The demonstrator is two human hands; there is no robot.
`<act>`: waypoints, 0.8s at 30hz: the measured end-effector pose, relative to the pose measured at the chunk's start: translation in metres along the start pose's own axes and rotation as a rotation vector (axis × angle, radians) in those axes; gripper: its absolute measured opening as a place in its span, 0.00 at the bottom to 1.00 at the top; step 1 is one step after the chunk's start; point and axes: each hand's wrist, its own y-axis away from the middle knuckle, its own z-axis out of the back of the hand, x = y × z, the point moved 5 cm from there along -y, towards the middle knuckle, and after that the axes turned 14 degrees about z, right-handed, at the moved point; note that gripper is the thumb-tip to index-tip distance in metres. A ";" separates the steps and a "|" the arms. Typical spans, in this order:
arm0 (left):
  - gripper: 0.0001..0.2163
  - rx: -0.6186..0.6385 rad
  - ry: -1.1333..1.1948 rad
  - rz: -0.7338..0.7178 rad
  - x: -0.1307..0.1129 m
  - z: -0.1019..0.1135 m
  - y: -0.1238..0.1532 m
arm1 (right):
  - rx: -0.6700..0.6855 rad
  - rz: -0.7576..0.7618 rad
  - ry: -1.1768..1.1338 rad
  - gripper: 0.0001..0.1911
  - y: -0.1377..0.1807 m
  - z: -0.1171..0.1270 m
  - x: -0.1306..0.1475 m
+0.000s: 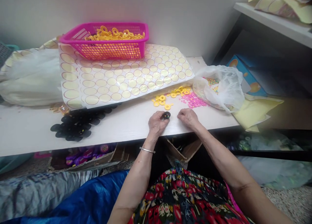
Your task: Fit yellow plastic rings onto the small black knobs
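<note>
My left hand (157, 122) rests on the white table (126, 125) near its front edge, its fingers pinched on a small black round piece (166, 115) with coloured dots. My right hand (188, 117) lies just right of it, fingers curled downward on the table; whatever is under them is hidden. Just beyond my hands lie loose yellow rings (170, 95) and a scatter of tiny pink beads (193, 101). A pile of black round pieces (76, 125) sits on the table to the left.
A sheet of round stickers (122, 77) covers the table's middle, a pink basket (107, 45) of yellow rings on its far edge. A clear plastic bag (220, 85) with beads lies right, a white bag (29, 77) left. Cardboard boxes (181, 149) stand under the table; shelves (273, 22) are at right.
</note>
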 end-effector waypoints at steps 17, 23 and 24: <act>0.08 -0.018 -0.043 -0.025 -0.002 0.000 0.001 | -0.252 0.293 -0.005 0.07 0.011 -0.009 0.008; 0.07 -0.005 -0.051 -0.015 -0.003 0.000 0.001 | -0.343 0.509 -0.189 0.07 0.007 0.002 0.037; 0.07 0.000 -0.054 -0.016 -0.003 0.000 0.001 | -0.329 0.533 -0.169 0.07 0.006 0.002 0.042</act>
